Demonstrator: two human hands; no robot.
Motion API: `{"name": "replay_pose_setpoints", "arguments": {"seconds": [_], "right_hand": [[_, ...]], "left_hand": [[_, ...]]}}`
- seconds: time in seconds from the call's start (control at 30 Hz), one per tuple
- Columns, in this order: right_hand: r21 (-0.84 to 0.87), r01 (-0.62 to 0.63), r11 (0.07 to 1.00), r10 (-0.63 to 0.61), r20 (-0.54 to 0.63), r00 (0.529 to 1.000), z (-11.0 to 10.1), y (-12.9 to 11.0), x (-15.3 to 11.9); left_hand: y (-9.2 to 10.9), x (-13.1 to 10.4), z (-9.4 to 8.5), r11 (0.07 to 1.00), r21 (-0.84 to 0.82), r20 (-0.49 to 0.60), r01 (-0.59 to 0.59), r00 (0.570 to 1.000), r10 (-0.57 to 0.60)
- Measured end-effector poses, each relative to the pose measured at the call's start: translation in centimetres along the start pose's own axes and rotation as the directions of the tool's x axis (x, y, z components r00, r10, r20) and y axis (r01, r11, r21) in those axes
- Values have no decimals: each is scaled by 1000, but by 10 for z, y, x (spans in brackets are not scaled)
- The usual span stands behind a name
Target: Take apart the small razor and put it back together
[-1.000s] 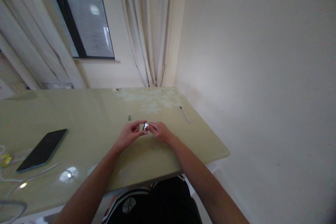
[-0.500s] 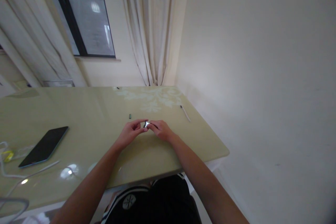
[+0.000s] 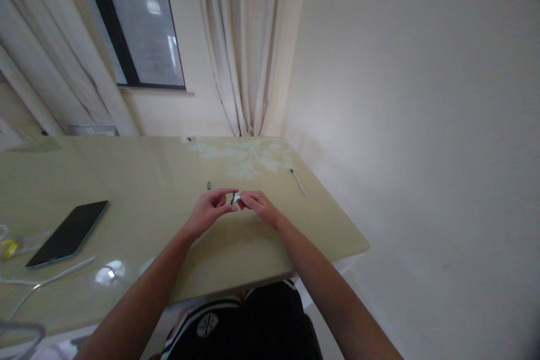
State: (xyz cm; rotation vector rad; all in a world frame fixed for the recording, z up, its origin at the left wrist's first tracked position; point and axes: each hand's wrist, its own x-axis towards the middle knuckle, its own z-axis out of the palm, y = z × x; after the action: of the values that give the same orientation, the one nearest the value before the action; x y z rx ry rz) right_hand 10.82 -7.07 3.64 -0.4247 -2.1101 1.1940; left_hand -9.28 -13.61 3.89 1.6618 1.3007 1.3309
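Over the table, both hands meet at a small silver and dark metallic piece (image 3: 235, 198), too small to name for sure. My left hand (image 3: 210, 208) pinches its dark edge between the index fingertip above and the thumb below. From the other side, my right hand (image 3: 258, 206) grips the piece's silvery end between thumb and curled fingers. Behind the left hand, a tiny dark green rectangular piece (image 3: 208, 185) lies on the table. Right of the hands rests a short white cable-like strip (image 3: 299, 183) with a dark end.
A black tablet (image 3: 70, 233) lies on the glossy pale table (image 3: 139, 191) at the left. White cables (image 3: 63, 274) and a yellow item (image 3: 8, 248) are near it. A small dark object (image 3: 189, 139) sits at the far edge. A wall (image 3: 400, 124) runs along the right side.
My right hand's fingers have shifted slightly on the small metallic piece, so more of its silvery part shows. The left hand stays nearly in place. The view has moved a little.
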Motion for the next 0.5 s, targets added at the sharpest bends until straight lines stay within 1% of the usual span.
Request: {"name": "replay_pose_setpoints", "arguments": {"seconds": [0.07, 0.13, 0.2, 0.3, 0.4, 0.5], "right_hand": [[63, -14, 998, 13, 14, 1000, -2, -3, 1], [121, -32, 992, 30, 20, 999, -6, -6, 2], [155, -46, 987, 46, 6, 999, -11, -8, 5], [162, -62, 985, 64, -10, 998, -20, -10, 12], [130, -69, 989, 68, 11, 998, -26, -9, 20], [47, -39, 998, 38, 33, 999, -26, -7, 25]], "left_hand": [[4, 4, -5, 1000, -1, 45, -2, 999, 2], [8, 8, -10, 1000, -4, 63, -11, 998, 11], [11, 14, -16, 1000, -16, 48, -16, 999, 16], [11, 23, -20, 999, -49, 20, -4, 1000, 5], [5, 30, -17, 994, -110, 11, 12, 1000, -11], [-5, 30, -9, 981, -193, -27, 34, 999, -40]]}}
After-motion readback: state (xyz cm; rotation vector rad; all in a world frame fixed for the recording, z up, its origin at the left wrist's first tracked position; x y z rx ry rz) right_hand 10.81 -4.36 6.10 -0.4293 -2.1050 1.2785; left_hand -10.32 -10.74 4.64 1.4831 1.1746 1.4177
